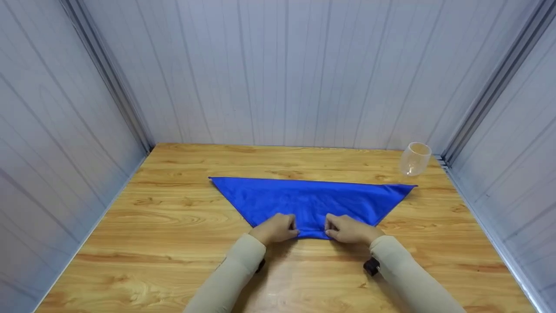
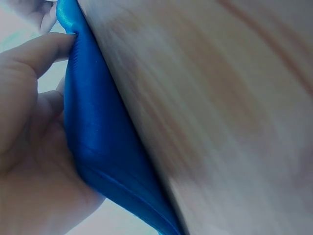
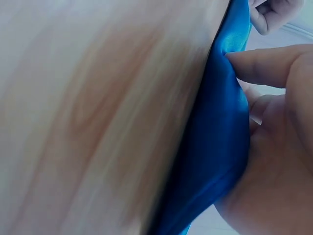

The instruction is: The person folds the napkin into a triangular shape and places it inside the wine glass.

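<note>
While my left hand (image 1: 276, 228) and right hand (image 1: 346, 229) each pinch the near edge of the cloth (image 1: 304, 195), thumbs pressed in and fingers curled, several of my fingertips are lost behind the fabric. Both grips are closed, with only cloth between thumb and fingers. It lies near the middle of the table (image 1: 165, 243), in front of me: blue, thin, slightly shiny, softly wrinkled across its centre. Its far edge is long and almost straight, ending in a sharp corner on either side; the sides slope in to a short near edge at my hands. Seen from both wrists, that edge looks rounded and folded, but its underside is out of view, so I cannot tell how many layers there are. Those close views blur the wood grain into brown streaks. My beige sleeves (image 1: 230, 274) are cut off at the bottom, and a black block (image 1: 371, 266) shows beside the right one. Towards the table's far right corner stands a clear, rounded glass (image 1: 414, 161), its outline faint against the pale, grooved wall (image 1: 278, 74).
</note>
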Tool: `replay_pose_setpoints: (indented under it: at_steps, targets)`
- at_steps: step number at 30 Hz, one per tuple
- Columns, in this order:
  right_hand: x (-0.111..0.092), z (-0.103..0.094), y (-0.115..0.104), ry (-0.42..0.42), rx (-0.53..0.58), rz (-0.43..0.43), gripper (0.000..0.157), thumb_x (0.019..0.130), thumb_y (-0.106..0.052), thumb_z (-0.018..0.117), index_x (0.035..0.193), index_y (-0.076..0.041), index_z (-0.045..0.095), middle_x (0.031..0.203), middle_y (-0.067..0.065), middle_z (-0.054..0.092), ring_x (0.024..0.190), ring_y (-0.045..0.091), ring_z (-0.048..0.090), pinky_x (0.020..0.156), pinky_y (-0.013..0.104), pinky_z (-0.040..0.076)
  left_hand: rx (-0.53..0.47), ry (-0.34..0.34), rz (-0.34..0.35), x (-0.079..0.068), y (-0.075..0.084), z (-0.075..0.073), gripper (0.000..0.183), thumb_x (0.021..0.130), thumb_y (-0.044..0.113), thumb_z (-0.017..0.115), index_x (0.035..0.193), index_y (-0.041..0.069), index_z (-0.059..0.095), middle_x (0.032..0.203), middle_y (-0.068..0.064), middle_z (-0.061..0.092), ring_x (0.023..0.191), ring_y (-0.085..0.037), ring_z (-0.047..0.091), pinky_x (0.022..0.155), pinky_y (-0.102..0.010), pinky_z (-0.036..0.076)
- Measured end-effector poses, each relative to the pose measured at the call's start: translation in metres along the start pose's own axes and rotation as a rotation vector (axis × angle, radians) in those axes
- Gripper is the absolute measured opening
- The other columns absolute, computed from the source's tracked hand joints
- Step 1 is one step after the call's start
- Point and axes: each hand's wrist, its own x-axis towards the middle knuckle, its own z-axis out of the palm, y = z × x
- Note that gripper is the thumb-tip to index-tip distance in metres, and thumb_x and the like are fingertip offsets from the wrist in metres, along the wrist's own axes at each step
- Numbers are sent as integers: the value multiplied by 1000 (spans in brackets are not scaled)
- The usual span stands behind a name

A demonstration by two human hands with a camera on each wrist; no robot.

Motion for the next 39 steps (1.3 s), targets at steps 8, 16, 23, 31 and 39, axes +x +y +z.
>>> replay_pose_setpoints:
  at_steps: [8,16,23,31,39]
  targets:
    - [0,-2,-4,88,-173,-59,19,94,-11,70,81,-14,57,78,-6,49,74,12,45,68,32,42,-11,-28,-31,1,1,-1,19,97,22,66,85,14,55,75,5,52,69,-9,48,65,-27,42]
    - [0,-1,-5,164,-255,-74,22,90,-10,75,75,-13,60,76,-5,53,70,11,49,64,30,46,0,14,-9,2,2,-1,18,96,20,69,84,13,57,75,5,55,69,-10,50,64,-28,45]
    - [-3,3,-2,197,-239,-87,18,89,-7,75,74,-12,65,75,-6,58,71,11,55,64,31,50,109,97,91,-1,2,-2,9,88,10,75,82,12,68,78,5,60,74,-9,54,68,-25,48]
    - [-3,0,-3,193,-214,-52,20,90,-10,76,72,-15,69,74,-8,62,68,5,55,60,27,49,229,204,209,-10,10,-1,11,84,3,75,78,12,79,78,4,70,74,-10,65,65,-22,51]
    - [-3,0,0,192,-189,-42,20,90,-12,76,71,-16,69,72,-10,62,66,4,53,59,26,48,173,137,221,-16,8,-5,5,82,10,81,87,11,81,84,4,73,78,-5,62,70,-23,53]
